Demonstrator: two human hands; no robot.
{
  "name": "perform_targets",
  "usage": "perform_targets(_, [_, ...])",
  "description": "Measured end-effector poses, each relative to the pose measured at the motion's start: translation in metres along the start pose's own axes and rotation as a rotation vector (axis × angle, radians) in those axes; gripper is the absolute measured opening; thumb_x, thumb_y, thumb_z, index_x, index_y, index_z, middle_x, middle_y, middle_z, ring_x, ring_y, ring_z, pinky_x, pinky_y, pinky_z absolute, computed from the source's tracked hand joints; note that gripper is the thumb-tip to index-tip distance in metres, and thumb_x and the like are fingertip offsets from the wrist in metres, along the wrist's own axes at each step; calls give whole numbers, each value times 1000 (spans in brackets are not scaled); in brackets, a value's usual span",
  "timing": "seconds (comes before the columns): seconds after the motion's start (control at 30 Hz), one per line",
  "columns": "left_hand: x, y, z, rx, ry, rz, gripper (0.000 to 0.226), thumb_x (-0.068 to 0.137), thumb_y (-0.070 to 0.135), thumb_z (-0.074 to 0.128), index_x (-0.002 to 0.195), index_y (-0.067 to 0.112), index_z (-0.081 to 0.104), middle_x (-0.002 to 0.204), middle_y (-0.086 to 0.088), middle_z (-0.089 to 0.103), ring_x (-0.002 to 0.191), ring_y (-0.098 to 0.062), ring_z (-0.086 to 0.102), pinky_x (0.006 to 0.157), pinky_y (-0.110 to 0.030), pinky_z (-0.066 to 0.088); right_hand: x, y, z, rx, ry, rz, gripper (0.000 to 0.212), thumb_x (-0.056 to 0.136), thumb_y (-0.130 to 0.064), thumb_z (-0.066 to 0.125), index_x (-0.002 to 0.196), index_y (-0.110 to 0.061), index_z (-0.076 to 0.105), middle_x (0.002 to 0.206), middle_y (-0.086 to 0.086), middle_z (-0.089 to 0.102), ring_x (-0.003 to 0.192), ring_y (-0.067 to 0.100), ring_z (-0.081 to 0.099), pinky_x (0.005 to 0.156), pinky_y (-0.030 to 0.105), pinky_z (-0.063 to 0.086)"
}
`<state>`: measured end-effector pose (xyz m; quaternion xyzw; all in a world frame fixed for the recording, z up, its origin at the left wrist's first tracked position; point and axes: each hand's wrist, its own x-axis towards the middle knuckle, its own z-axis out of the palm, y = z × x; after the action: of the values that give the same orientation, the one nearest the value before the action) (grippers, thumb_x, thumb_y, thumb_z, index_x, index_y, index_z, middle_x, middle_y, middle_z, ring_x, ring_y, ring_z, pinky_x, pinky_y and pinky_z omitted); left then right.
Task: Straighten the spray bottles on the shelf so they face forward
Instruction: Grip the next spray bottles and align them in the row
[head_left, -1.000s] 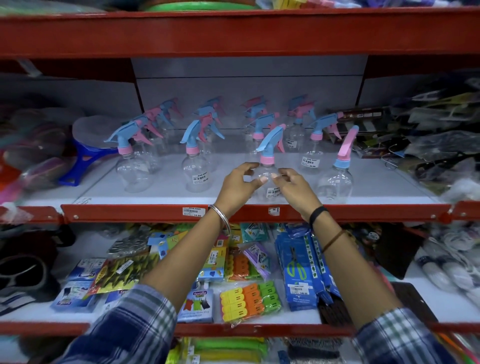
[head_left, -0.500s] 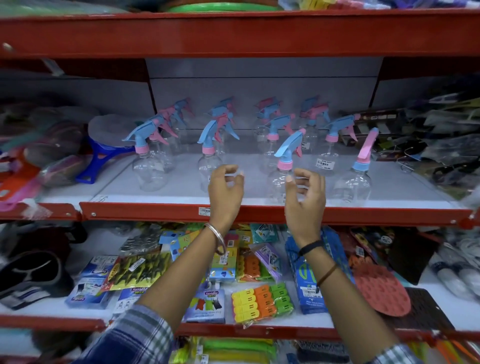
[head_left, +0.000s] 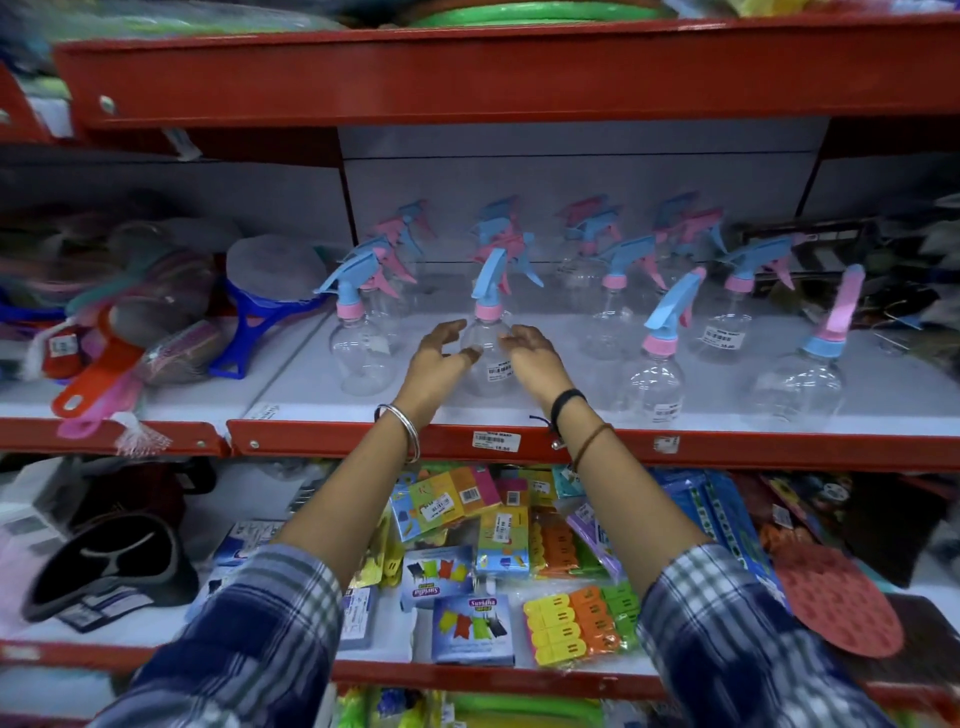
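Observation:
Several clear spray bottles with blue and pink trigger heads stand in rows on a white shelf with a red front edge (head_left: 727, 448). My left hand (head_left: 439, 364) and my right hand (head_left: 535, 356) flank one front-row bottle (head_left: 488, 343), fingers curved and apart, close to its sides without a firm grip. Its blue head points up and slightly right. Another front bottle (head_left: 361, 358) stands just to the left. To the right are a bottle (head_left: 655, 387) with its blue head angled right and a pink-headed one (head_left: 797, 387).
A blue plastic item (head_left: 249, 332) and orange and pink brushes (head_left: 93, 384) lie left of the bottles. Dark packaged goods (head_left: 893, 291) crowd the right end. The red upper shelf (head_left: 467, 78) hangs overhead. Packs of coloured clothes pegs (head_left: 576, 623) fill the lower shelf.
Both hands let go of the blue-headed bottle, now at the right, and moved left to either side of the neighbouring front bottle. The view shifted left too.

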<state>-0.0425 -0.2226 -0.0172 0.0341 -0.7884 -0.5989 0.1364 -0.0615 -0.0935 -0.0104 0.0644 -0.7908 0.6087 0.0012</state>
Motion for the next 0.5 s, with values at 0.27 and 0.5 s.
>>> perform_targets(0.27, [-20, 4, -7, 33, -80, 119, 42, 82, 24, 65, 123, 22, 54, 121, -4, 54, 93, -23, 61, 93, -44, 51, -22, 0, -8, -11, 77, -67, 36, 91, -27, 52, 122, -9, 53, 123, 11, 58, 108, 22, 54, 94, 32, 42])
perform_targets(0.5, [-46, 4, -11, 54, -109, 182, 43, 83, 24, 64, 124, 21, 52, 125, -6, 55, 87, -18, 62, 89, -42, 53, -51, 6, -9, -7, 78, -93, 39, 91, -31, 51, 123, -8, 51, 118, 7, 58, 101, 18, 54, 85, 30, 45])
